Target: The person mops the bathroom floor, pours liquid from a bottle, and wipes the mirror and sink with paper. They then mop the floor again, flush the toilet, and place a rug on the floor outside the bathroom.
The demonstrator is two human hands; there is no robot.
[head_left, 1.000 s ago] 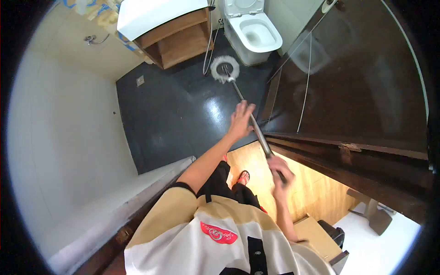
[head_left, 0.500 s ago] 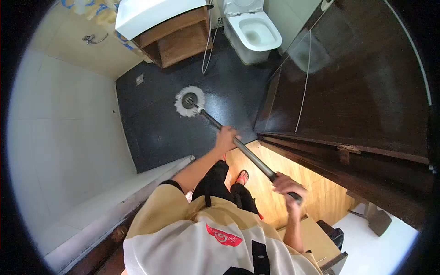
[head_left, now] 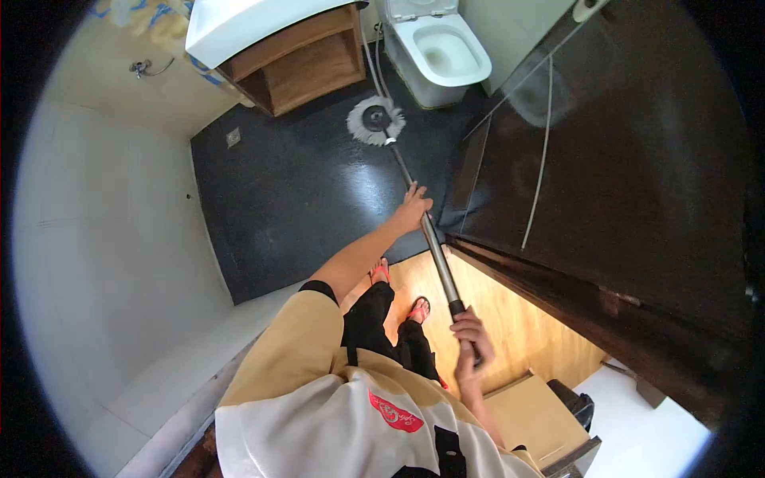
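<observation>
Both my hands are closed around the long pole of a round spin mop [head_left: 376, 119]. My left hand [head_left: 411, 209] grips the metal pole [head_left: 440, 263] about midway along it. Lower in the view, my right hand [head_left: 472, 338] wraps the black grip at the pole's top end. The white mop head lies spread on the dark floor [head_left: 295, 199], close to the toilet base and the hanging hose [head_left: 371, 60].
A white toilet [head_left: 440, 56] and a wooden vanity [head_left: 311, 72] under a white basin stand at the far side. A dark door [head_left: 621, 175] flanks the right. My sandalled feet [head_left: 419, 309] are on the wood floor by the threshold; a beige-topped box [head_left: 530, 418] stands lower right.
The mop head has moved away from me and to the right, toward the toilet. My left hand has gone forward and right; my right hand has shifted left, and the pole is steeper.
</observation>
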